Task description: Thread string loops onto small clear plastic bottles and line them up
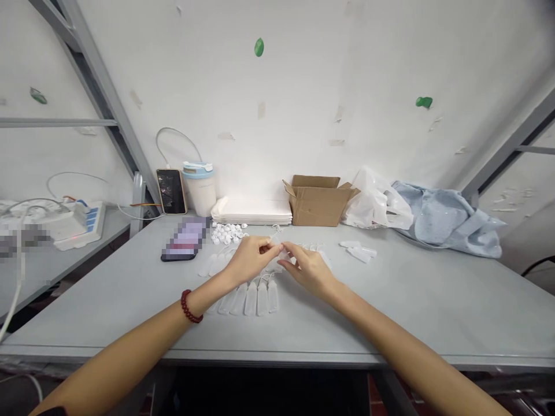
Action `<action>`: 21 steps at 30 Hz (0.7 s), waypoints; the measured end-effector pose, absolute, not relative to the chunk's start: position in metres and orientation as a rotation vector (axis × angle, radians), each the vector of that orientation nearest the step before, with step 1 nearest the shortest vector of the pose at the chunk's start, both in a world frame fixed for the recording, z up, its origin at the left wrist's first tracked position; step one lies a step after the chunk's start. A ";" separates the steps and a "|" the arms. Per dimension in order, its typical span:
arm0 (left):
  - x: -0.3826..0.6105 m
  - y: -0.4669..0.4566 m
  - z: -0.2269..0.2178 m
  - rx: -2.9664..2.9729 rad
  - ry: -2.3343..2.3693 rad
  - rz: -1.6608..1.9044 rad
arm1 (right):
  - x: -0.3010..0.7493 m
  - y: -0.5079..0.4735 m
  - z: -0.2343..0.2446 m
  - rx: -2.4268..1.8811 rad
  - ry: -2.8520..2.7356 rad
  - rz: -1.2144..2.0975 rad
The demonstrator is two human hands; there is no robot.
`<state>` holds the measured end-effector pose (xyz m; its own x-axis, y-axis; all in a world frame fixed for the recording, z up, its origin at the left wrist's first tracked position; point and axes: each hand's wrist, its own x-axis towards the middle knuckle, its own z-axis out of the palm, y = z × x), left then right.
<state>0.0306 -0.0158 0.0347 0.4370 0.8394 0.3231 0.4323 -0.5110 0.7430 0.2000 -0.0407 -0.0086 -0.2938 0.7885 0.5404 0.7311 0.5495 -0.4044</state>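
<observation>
Above the middle of the table, my left hand (250,257) and my right hand (313,270) meet fingertip to fingertip. Both pinch a small translucent plastic bottle (284,255), mostly hidden by my fingers. A thin white cord loop (276,230) shows just beyond my left fingers. In front of my hands lies a row of similar flat translucent bottles (251,299) with white cords at their tops. More of them lie partly hidden under and behind my hands. A heap of small white caps (228,233) sits behind my left hand.
Loose translucent bottles (359,252) lie to the right. Along the wall stand a propped phone (171,192), a cup (200,190), a white stack (254,212), an open cardboard box (323,205), a plastic bag (375,202) and blue cloth (446,219). Another phone (186,238) lies left.
</observation>
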 end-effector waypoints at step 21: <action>0.024 -0.017 0.038 2.922 0.542 1.146 | 0.207 -0.050 0.033 -0.905 -1.350 1.434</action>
<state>0.0240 -0.0168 0.0383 0.6832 0.2966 0.6673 0.3279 -0.9411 0.0826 0.2072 -0.0498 0.0334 -0.2899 0.9534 0.0834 -0.1406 0.0438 -0.9891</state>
